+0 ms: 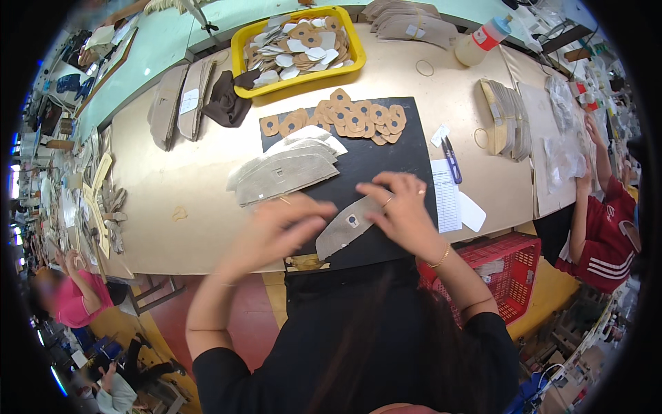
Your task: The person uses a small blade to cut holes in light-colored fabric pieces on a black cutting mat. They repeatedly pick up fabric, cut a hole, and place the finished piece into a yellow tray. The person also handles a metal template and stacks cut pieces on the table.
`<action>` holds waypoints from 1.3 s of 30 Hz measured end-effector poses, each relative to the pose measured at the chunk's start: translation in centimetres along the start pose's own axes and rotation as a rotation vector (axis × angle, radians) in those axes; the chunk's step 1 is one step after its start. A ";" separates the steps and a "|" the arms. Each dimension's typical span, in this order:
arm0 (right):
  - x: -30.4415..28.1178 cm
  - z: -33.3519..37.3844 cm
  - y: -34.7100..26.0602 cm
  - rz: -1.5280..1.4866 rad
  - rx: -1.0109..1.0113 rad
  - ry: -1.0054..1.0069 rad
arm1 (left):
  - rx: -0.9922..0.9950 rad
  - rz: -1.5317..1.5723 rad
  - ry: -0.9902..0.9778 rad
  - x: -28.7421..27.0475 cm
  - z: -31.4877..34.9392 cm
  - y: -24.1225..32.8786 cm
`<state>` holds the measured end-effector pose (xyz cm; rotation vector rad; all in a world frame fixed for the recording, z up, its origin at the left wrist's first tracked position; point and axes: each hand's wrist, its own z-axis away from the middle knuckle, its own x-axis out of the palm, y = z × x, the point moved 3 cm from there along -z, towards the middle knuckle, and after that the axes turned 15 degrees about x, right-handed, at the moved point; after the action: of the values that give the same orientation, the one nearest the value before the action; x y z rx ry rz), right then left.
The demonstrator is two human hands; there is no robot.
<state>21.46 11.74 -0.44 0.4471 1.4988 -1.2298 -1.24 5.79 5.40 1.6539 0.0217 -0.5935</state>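
One curved grey piece [334,237] lies on the black mat [407,155], close to the near edge of the bench [158,234]. The right hand [400,212] has its fingers spread over the piece's right end; whether they pinch it, I cannot tell. The left hand [286,224], blurred, is near its left side, thumb and fingers apart — nothing shows in its grasp. Good handling here probably means light fingertip pressure near the rim, the piece kept flat, and the dark-centred patch [353,221] left uncovered so its position is easy to check. The piece looks thin and matte, like backed cloth, with an arched outline; the fanned stack [283,176] beyond shares that shape. Farther back, rounded tan tabs [355,122] with dark round centres look like stiff card or leather — easily scattered, I judge.
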 end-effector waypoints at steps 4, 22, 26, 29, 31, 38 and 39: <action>-11.6 -0.5 1.0 -0.354 -0.079 0.427 | 0.509 -0.319 0.403 -9.2 0.0 10.5; -26.1 4.9 -1.2 -0.195 -0.456 0.647 | 1.255 -0.647 -0.161 -5.1 0.5 23.6; -25.1 4.7 -0.9 -0.170 -0.454 0.630 | 1.234 -0.708 -0.140 -4.2 1.1 23.4; -24.6 4.7 -0.7 -0.167 -0.457 0.620 | 1.216 -0.744 -0.135 -3.7 1.0 22.1; -24.5 4.6 -0.4 -0.165 -0.459 0.618 | 1.196 -0.739 -0.127 -3.8 0.8 21.0; -25.2 3.9 -0.9 -0.184 -0.447 0.590 | 1.132 -0.689 -0.111 -5.1 1.4 20.9; -25.5 3.7 -0.9 -0.184 -0.448 0.584 | 1.133 -0.679 -0.102 -5.4 1.3 20.8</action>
<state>31.10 16.46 22.96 0.3867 2.2922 -0.8901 0.83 2.39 26.58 2.7307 0.2109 -1.3645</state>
